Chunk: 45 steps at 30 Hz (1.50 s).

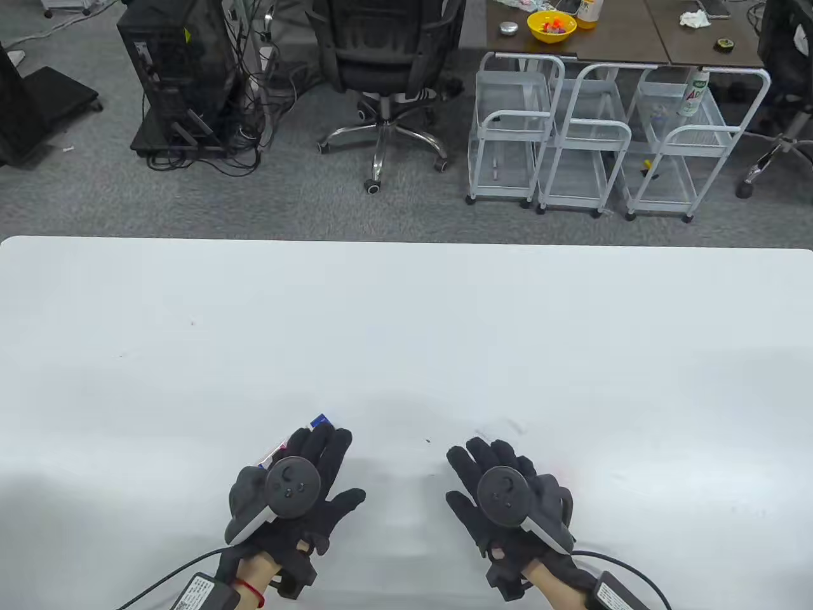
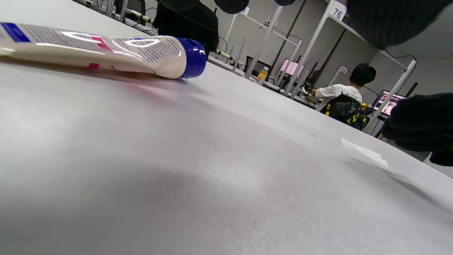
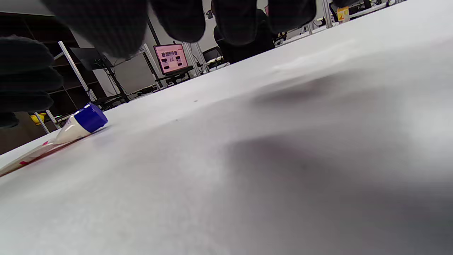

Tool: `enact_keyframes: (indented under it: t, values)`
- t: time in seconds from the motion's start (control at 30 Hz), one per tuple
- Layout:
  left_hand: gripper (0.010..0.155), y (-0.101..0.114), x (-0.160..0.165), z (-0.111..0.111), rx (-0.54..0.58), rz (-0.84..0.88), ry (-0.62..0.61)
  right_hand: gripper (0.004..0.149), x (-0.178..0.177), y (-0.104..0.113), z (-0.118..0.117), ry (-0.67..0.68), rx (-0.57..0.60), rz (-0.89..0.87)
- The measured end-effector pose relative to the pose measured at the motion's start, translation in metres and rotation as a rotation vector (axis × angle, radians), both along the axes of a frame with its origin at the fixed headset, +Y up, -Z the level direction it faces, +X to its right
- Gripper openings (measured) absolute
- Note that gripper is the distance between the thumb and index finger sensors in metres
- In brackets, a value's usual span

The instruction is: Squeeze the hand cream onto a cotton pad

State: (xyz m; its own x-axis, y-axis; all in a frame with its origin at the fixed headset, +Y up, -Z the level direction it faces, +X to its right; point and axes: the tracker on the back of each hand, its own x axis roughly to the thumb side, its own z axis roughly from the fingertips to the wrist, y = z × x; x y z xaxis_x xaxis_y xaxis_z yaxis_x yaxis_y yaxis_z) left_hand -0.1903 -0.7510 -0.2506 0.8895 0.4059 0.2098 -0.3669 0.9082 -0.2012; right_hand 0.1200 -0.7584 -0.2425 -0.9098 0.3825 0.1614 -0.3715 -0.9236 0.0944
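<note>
Left hand (image 1: pixel 293 492) hovered palm-down over the white tabletop (image 1: pixel 406 330), fingers (image 1: pixel 330 445) spread and loosely extended, gripping nothing. Lay just beyond and beneath those fingers: hand cream tube (image 2: pixel 106 53), flat on its side, blue cap (image 2: pixel 193 58) closed, apart from the glove in the left wrist view. Right hand (image 1: pixel 508 495) likewise palm-down, well right of the tube, fingers (image 1: pixel 473 457) spread, empty. Rested near the right hand, right of the tube: a thin white cotton pad (image 2: pixel 364 153).
</note>
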Motion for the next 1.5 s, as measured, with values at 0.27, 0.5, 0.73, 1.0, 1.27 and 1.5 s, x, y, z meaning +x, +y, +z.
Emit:
enact_keyframes:
  t: [0.27,0.5,0.73,1.0,1.27,1.5]
  values:
    - [0.084,-0.004,0.001,-0.002,-0.014,-0.046,0.007,0.067,0.009,-0.005,-0.005,-0.029,-0.047,-0.014]
    - [0.090,-0.006,-0.052,-0.028,-0.049,-0.215,0.337,0.067,0.019,0.001,-0.011,-0.060,-0.017,-0.014]
    - [0.090,-0.023,-0.074,-0.037,-0.254,-0.195,0.401,0.066,0.020,-0.001,-0.011,-0.051,-0.028,-0.019]
    - [0.080,-0.016,-0.064,-0.038,-0.183,-0.307,0.352,0.066,0.021,-0.002,-0.011,-0.056,-0.023,-0.028]
    - [0.067,-0.014,-0.064,-0.039,-0.192,-0.285,0.355,0.066,0.020,-0.003,-0.011,-0.048,-0.044,-0.021]
    - [0.054,-0.005,-0.055,-0.036,-0.133,-0.350,0.285,0.065,0.018,-0.003,-0.011,-0.033,-0.054,-0.053]
